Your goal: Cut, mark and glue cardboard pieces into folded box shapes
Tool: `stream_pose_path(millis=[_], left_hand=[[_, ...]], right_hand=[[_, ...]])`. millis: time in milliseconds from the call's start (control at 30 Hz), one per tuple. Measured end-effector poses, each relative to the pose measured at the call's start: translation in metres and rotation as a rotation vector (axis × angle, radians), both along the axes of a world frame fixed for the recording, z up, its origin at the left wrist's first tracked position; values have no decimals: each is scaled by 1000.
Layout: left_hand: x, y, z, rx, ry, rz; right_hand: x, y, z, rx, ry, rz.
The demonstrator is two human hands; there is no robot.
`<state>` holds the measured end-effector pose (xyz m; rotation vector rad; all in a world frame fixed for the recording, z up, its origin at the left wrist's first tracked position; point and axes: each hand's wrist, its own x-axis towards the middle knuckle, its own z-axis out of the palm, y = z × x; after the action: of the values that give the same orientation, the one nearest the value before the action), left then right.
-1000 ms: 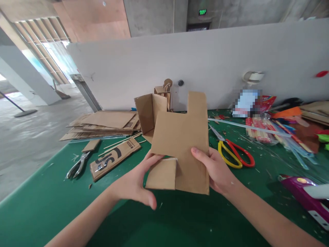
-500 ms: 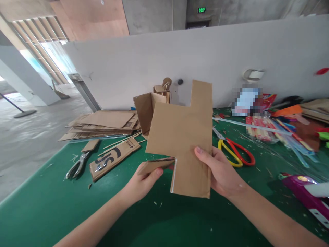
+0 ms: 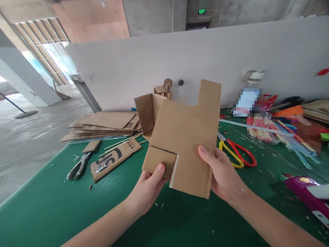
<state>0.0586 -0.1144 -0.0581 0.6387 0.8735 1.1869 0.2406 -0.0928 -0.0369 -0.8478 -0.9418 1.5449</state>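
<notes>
My right hand (image 3: 223, 169) grips a large brown cardboard piece (image 3: 187, 127) by its right edge, thumb on the front face and fingers behind. The piece stands tilted above the table, with a narrow strip rising at its upper right and a notch at its lower left. Between thumb and fingers, my left hand (image 3: 150, 187) pinches a small cardboard rectangle (image 3: 156, 159). This rectangle sits in the notch, its top edge along the large piece and its right edge by a pale cut edge. The fingertips behind both pieces are hidden.
On the green table (image 3: 51, 199) lie pliers (image 3: 81, 164), a printed cardboard strip (image 3: 115, 159) and stacked cardboard sheets (image 3: 108, 120). A folded cardboard form (image 3: 145, 113) stands behind. To the right are red-and-yellow scissors (image 3: 236, 154), glue sticks (image 3: 262, 128) and a purple tool (image 3: 303, 190).
My left hand has turned the small rectangle from nearly edge-on to facing me, up into the notch. The large piece has shifted slightly right and tilted a little clockwise.
</notes>
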Motion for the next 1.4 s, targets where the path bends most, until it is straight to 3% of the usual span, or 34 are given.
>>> stream_pose_path(millis=[300,467,633,767,967,1100,1167,1267,1333,1400], left_hand=[[1,1,4,-64,-10,113],[-1,4,6,82,30,76],[-3,8,6,178,112,120],[-13,12,7,321,279,52],[-38,18,6,575,509,-196],[-39,24,8,743,935,20],[-42,28,10,882,1073,61],[-54,37,12,968,1143,-151],[-66,45,13,872,1126,-270],[-76,52,13,705,1034,-258]], right_hand=[[-3,0,-1,58,-33,-23],[2,2,-5,125,-78,-2],[4,3,-12,160,-132,-11],[6,2,-12,157,-123,1],[5,1,-1,38,24,31],[2,-1,-1,20,67,114],[3,-1,-1,47,58,122],[9,1,3,138,-12,84],[16,4,9,205,-57,-14],[24,7,15,254,-100,-154]])
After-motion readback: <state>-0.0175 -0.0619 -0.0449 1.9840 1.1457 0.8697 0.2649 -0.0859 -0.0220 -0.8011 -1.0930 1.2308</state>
